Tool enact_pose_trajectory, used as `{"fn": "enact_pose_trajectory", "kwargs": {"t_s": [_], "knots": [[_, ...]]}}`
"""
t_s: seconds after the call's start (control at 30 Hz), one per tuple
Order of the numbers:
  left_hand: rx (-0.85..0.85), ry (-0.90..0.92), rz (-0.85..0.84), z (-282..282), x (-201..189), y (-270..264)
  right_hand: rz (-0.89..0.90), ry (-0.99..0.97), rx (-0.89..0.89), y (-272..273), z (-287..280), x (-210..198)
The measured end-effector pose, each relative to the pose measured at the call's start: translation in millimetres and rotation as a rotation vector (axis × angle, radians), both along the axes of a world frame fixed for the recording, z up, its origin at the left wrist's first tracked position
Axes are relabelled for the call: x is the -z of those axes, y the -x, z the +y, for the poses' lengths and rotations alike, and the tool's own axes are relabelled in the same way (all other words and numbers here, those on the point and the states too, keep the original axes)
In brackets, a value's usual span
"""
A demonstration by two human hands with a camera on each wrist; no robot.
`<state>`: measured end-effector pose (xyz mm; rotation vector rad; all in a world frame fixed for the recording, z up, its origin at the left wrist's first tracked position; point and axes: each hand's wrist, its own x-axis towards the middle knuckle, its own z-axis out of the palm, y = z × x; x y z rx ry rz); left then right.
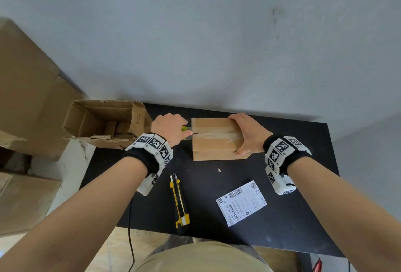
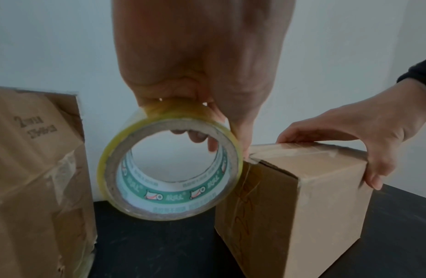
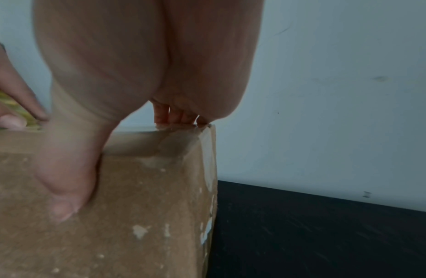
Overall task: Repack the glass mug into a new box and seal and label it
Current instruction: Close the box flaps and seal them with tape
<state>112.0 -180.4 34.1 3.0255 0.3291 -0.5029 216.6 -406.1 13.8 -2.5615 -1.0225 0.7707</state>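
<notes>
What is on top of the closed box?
A clear tape strip along the seam and the right hand gripping the box. Shut flaps hide whatever is inside.

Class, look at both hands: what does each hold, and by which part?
The left hand holds the tape roll by its top, fingers through the core; the right hand holds the small box across its right end, thumb on the near side.

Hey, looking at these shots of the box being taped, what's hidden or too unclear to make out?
Glass mug: seen in no view; the closed small box hides its contents.
Shipping label print: head view, too small to read.
Tape roll: head view, almost all under the left hand.
Right hand: right wrist view, its palm covers most of the fingers.
</notes>
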Motion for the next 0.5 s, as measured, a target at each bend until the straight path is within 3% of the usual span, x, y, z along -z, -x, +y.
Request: {"fn": "enact_pose_trajectory", "kwargs": {"t_s": [0.27,0.5], "knots": [[0.079,0.080,0.061,5,7,-1,-0.016,0.016,-0.003,2,0,0],[0.077,0.122,0.060,9,10,-5,-0.132,0.112,-0.078,12,17,-3]]}}
